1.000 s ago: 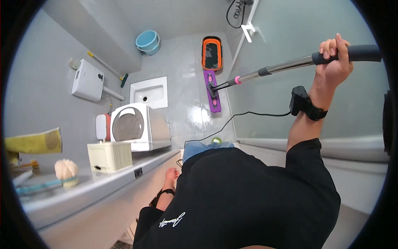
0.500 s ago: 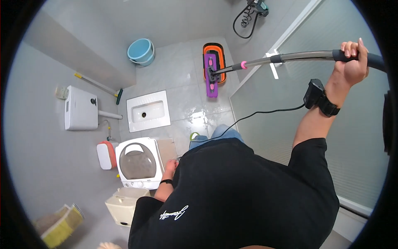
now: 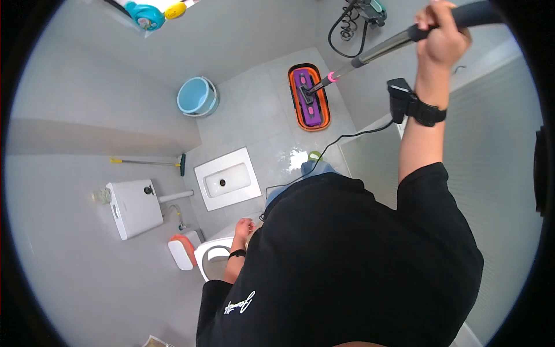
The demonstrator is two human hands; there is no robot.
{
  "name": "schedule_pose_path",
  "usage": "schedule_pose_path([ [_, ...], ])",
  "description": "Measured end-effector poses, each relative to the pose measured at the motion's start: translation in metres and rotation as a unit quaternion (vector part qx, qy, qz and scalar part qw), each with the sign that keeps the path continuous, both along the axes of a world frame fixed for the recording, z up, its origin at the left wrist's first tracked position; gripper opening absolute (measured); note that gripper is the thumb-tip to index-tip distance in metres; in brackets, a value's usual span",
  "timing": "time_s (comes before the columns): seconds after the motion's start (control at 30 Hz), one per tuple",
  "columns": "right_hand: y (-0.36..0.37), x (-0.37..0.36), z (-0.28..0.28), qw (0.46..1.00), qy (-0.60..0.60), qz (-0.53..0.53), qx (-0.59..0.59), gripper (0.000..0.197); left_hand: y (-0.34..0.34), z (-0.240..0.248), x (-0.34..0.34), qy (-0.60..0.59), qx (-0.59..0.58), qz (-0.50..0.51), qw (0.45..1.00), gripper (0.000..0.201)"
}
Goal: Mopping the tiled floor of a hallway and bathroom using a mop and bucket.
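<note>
Head view: my right hand point(image 3: 442, 37) is wrapped around the dark grip point(image 3: 480, 14) of a flat mop point(image 3: 386, 48), fingers curled firmly over it, at upper right.
Mop pole: shiny steel with grey joints, slanting down to the left; a bright pink collar point(image 3: 331, 77) sits near its lower end.
Mop head: a long purple rectangle point(image 3: 315, 114) with rounded pink tabs and a dark hinge point(image 3: 306, 93) at its middle.
Mop's place: the head lies within the outline of an oblong orange-and-black basin point(image 3: 315, 128) on the grey tiles; I cannot tell whether it touches the bottom.
My left hand point(image 3: 245, 227): down by my side, near the white appliance point(image 3: 203, 254); the fingers look loosely bent, but I cannot tell whether they are closed on anything.
Right wrist: a black strapped device point(image 3: 399, 99) with a thin black cable point(image 3: 352, 136) running toward my waist.
Floor: light blue bucket point(image 3: 196, 96) left of the basin, white squat toilet point(image 3: 250, 173) nearer me.
Left wall: white cistern point(image 3: 134, 208), with a yellow-ended squeegee point(image 3: 144, 162) near it.
</note>
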State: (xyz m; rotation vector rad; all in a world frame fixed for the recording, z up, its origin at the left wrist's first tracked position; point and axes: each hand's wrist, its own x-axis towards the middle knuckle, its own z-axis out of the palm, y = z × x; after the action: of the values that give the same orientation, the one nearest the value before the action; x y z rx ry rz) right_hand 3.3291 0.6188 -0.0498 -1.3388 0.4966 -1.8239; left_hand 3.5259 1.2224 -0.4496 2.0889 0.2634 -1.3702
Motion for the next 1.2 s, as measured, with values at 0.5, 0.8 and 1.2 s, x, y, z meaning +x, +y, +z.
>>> schedule_pose_path([
  [0.5, -0.016, 0.160, -0.043, 0.982, 0.147, 0.058, 0.100, 0.021, -0.361, 0.186, 0.227, -0.226, -0.396, -0.253, 0.853, 0.012],
  [0.8, 0.044, 0.273, -0.108, 0.913, 0.348, 0.195, 0.088, 0.018, -0.495, 0.375, 0.200, -0.094, -0.820, -0.242, 0.511, 0.070],
  [1.2, 0.080, 0.250, -0.364, 0.704, 0.142, 0.199, 0.667, 0.041, -0.417, 0.352, 0.236, 0.052, -0.803, -0.336, 0.490, 0.032],
])
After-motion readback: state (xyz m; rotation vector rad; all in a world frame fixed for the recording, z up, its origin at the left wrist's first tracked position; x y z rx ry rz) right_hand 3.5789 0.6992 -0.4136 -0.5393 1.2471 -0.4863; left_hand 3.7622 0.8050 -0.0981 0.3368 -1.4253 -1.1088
